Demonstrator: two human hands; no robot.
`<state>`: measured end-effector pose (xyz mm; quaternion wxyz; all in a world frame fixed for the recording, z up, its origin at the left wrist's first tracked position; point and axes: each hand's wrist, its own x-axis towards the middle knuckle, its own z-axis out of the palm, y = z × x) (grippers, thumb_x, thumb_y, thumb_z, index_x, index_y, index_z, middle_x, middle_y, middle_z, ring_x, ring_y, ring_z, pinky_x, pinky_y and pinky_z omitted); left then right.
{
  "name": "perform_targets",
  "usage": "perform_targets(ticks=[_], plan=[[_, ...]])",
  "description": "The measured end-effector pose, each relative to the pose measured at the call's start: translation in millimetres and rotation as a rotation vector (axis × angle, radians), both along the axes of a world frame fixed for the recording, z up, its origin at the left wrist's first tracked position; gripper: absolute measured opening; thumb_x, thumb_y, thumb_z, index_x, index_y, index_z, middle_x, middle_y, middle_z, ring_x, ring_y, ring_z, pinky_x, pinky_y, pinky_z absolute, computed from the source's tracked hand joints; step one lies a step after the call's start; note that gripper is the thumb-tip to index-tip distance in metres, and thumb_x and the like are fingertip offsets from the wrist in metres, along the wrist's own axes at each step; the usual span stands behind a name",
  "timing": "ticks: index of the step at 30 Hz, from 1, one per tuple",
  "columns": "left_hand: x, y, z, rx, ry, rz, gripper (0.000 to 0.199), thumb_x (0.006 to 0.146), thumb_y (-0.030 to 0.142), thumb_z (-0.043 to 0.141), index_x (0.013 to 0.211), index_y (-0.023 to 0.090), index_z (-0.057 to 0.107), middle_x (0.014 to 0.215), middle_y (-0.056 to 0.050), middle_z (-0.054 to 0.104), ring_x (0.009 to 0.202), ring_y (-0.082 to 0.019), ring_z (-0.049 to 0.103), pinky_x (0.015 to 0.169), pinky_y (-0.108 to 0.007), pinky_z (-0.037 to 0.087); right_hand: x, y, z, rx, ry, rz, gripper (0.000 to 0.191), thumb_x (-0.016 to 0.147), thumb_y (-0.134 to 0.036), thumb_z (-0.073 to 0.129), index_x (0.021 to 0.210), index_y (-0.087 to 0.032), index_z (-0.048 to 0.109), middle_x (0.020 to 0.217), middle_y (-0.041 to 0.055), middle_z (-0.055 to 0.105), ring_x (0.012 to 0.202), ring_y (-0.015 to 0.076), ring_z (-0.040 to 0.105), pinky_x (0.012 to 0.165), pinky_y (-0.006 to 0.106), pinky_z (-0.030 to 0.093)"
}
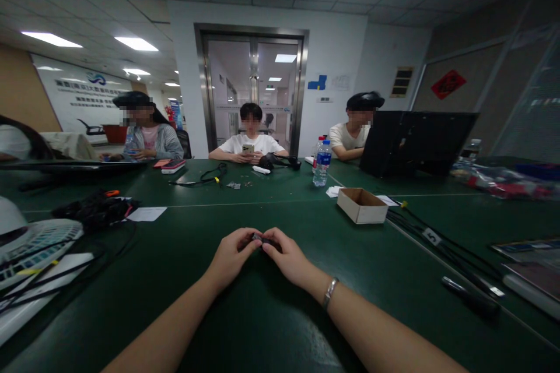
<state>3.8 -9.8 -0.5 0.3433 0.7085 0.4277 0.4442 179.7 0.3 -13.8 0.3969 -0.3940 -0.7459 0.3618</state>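
Observation:
Above the middle of the green table (196, 315), my left hand (234, 253) and my right hand (286, 253) meet at their fingertips. Between them is a small dark grey piece (258, 238), too small to name. Thumb and fingers of my left hand pinch its left side. My right hand, with a silver bracelet (331, 292) on the wrist, closes on its right side. Whether it is one piece or two pressed together, I cannot tell. Ahead and to the right of the hands stands an open cardboard box (361, 213).
A white fan (48, 233) and tangled black cables lie at the left. Water bottles (322, 163) stand behind the box. On the right are cables, a black marker-like object (470, 297) and a monitor (415, 143). Several people sit around the far side, one holding a phone (248, 150).

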Motion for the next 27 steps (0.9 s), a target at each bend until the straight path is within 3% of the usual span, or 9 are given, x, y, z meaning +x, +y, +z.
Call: perform_targets(ticks=[5, 18, 27], plan=[[-0.6, 0.7, -1.1, 0.037, 0.044, 0.066, 0.025, 0.079, 0.041, 0.059, 0.093, 0.022, 0.067, 0.094, -0.005, 0.064, 0.088, -0.020, 0.061, 0.078, -0.032, 0.048, -0.3, -2.7, 4.3, 0.004, -0.015, -0.010, 0.016, 0.085, -0.026, 0.053, 0.100, -0.021, 0.056, 0.091, 0.0016, 0.061, 0.083, 0.0154, 0.056, 0.076, 0.029, 0.045], [-3.8, 5.2, -4.8, -0.101, -0.195, -0.105, 0.020, 0.077, 0.024, 0.062, 0.096, 0.018, 0.059, 0.096, -0.005, 0.064, 0.092, -0.019, 0.061, 0.087, -0.035, 0.048, -1.1, -3.5, 6.5, 0.000, -0.029, -0.026, 0.016, 0.085, -0.024, 0.053, 0.099, -0.020, 0.056, 0.089, 0.0010, 0.061, 0.081, 0.0145, 0.056, 0.074, 0.028, 0.044], [-2.2, 3.8, -3.3, -0.109, -0.211, -0.066, 0.020, 0.074, 0.024, 0.063, 0.092, 0.017, 0.060, 0.089, -0.003, 0.065, 0.088, -0.018, 0.062, 0.084, -0.033, 0.048, -1.5, -1.2, 3.4, -0.008, -0.026, -0.027, 0.015, 0.086, -0.027, 0.051, 0.098, -0.020, 0.056, 0.085, -0.0001, 0.059, 0.076, 0.0139, 0.055, 0.069, 0.027, 0.043]])
